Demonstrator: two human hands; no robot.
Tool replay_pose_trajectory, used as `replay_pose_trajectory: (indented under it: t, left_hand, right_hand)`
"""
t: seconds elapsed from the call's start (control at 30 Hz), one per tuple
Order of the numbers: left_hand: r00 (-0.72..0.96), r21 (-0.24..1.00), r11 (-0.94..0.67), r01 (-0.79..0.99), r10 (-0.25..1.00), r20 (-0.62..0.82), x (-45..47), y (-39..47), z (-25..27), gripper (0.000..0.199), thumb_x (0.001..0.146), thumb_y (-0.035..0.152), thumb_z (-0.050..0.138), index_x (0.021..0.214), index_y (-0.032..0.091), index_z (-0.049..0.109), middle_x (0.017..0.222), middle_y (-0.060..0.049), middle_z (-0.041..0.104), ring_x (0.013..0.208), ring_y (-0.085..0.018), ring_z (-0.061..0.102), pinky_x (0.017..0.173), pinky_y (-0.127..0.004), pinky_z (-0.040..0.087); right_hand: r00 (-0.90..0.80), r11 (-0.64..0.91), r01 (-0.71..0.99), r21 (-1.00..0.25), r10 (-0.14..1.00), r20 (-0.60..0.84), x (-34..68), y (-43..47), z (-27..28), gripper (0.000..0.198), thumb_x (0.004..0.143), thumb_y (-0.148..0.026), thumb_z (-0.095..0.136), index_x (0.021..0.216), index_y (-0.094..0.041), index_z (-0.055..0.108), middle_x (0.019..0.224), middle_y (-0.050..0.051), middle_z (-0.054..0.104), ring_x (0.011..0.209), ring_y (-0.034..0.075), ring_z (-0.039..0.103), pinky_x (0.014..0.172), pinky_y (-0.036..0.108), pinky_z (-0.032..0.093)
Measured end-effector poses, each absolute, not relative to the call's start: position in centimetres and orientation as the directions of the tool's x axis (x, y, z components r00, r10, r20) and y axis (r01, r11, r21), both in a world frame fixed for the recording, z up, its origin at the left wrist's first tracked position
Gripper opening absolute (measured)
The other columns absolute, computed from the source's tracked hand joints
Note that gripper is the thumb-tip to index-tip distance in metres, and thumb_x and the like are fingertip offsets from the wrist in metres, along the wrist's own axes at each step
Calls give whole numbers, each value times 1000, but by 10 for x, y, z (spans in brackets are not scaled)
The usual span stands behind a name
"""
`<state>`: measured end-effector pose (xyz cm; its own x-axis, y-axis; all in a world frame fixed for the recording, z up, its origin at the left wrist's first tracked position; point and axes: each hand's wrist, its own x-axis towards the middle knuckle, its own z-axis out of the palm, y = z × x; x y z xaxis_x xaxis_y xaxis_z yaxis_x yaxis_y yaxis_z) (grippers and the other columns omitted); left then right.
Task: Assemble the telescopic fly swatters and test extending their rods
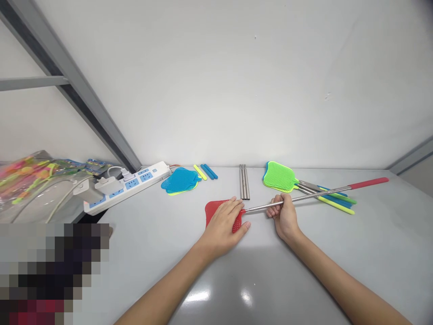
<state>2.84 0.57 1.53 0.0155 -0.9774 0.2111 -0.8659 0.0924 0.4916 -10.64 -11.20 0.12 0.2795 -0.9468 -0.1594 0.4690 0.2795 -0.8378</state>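
The left hand (223, 221) hides much of the red swatter head (212, 209).

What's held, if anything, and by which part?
The red fly swatter, by its metal rod, in the right hand; the left hand rests open on its mesh head.

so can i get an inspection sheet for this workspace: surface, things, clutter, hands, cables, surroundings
Surface: grey tabletop, glossy, light reflections in front
Job's things: red swatter, metal tubes, loose swatter heads, yellow and blue grips, other swatters
Clutter: plastic bags of colourful things, far left
Hands: left hand flat on the red swatter's head; right hand closed around its shaft
Cables: white cables at the power strip
Surroundings: white wall, grey frame; pixelated patch at lower left
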Motion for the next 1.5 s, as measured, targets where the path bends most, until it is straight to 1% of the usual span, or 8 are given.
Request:
replay_pose_trajectory:
  t: [0.2, 0.37, 0.5, 0.77, 0.93, 1.03, 1.17, 1.5]
  left_hand:
    - [38, 511, 91, -855, -971, 237, 27, 6, 18, 44, 81, 38, 37, 122, 21, 34, 127, -4, 41, 122, -19, 25, 100, -37, 24]
    - [14, 499, 147, -854, -952, 305, 27, 3, 18, 28, 83, 29, 36, 108, 22, 46, 111, -2, 53, 117, -19, 32, 97, -36, 27]
    - [1, 481, 167, -861, -944, 330, 26, 2, 20, 19, 83, 25, 33, 86, 19, 51, 85, -3, 57, 90, -17, 48, 88, -35, 33]
    - [3, 417, 126, -900, -955, 296, 24, 5, 25, 22, 84, 25, 30, 69, 19, 45, 68, -1, 49, 69, -15, 41, 73, -33, 36]
    - [10, 406, 113, -907, -957, 290, 25, 5, 25, 21, 84, 25, 30, 69, 19, 44, 68, -1, 48, 68, -15, 40, 69, -31, 35]
    - [10, 389, 105, -915, -959, 283, 25, 6, 25, 22, 84, 26, 30, 69, 19, 44, 68, -1, 48, 68, -15, 40, 69, -31, 34]
    - [-28, 367, 118, -923, -970, 242, 22, 7, 25, 27, 85, 26, 27, 63, 18, 39, 64, 0, 46, 63, -14, 38, 66, -30, 33]
    - [-31, 441, 106, -891, -984, 174, 16, 11, 25, 30, 85, 21, 23, 57, 19, 32, 54, 2, 38, 54, -13, 33, 62, -30, 32]
  right_hand:
    - [282, 279, 462, -842, -946, -159, -107, -111, 2, 32, 73, -26, 37, 44, -19, 28, 38, -6, 25, 34, 8, 25, 35, 22, 26]
    - [294, 257, 429, -866, -946, -136, -106, -110, -1, 34, 74, -27, 36, 43, -19, 28, 38, -6, 25, 33, 8, 27, 35, 22, 27]
    - [307, 213, 378, -901, -947, -95, -105, -109, -3, 35, 76, -31, 37, 43, -19, 32, 38, -6, 27, 33, 8, 30, 34, 22, 29]
    - [377, 209, 292, -933, -922, -89, -109, -114, 1, 31, 74, -32, 45, 46, -18, 43, 41, -3, 38, 37, 10, 38, 37, 23, 35]
    - [353, 311, 532, -788, -927, -128, -120, -138, 12, 19, 71, -23, 48, 54, -18, 44, 52, -2, 44, 46, 10, 44, 45, 23, 40]
    - [499, 475, 585, -658, -850, -170, -131, -152, 20, 16, 72, -20, 47, 57, -18, 41, 55, -2, 42, 51, 11, 45, 50, 25, 43]
    - [600, 554, 626, -549, -792, -114, -142, -157, 26, 27, 76, -19, 44, 54, -19, 30, 49, -5, 30, 42, 8, 35, 41, 22, 37]
    - [561, 493, 668, -558, -826, -58, -139, -143, 25, 37, 79, -23, 43, 51, -19, 19, 43, -7, 17, 36, 7, 23, 34, 19, 27]
